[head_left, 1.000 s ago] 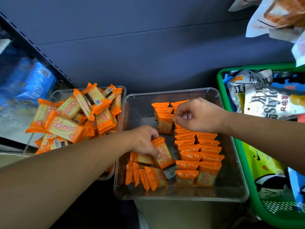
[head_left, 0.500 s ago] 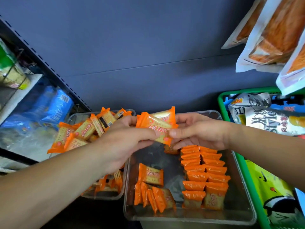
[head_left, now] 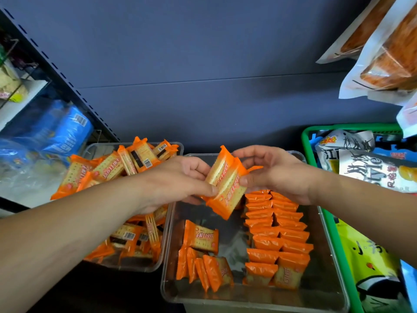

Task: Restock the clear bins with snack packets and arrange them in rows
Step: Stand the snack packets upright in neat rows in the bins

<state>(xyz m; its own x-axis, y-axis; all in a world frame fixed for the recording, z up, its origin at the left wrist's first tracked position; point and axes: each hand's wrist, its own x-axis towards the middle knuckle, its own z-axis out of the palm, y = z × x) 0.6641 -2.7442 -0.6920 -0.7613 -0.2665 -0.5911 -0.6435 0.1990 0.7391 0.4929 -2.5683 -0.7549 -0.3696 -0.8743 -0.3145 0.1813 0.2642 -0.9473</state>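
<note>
Both hands are up out of the centre bin (head_left: 255, 298) now. A second back they were down among the stock, and half a second back the catch lay flat between them. Now the stacked packets (head_left: 228, 187), at least two, are tipped up on edge above the bin's far end. The left hand (head_left: 178, 184) has its grip pinched on their near edge, thumb against the wrapper. The right hand (head_left: 279, 175) pinches the other side, thumb low, upper fingers curved loosely over the top. That looks like squaring them up before slotting them in. The two neat rows (head_left: 278, 236) fill the bin's right half, while the loose packets (head_left: 202, 239) on its left are not yet lined up, so plenty remains. The left bin (head_left: 126, 266) is heaped in no order. On labels, the orange wrappers carry red Chinese characters too small to read, and barcodes show in the heap. A white bag (head_left: 370, 168) in the green basket (head_left: 352, 127) reads "Style".
</note>
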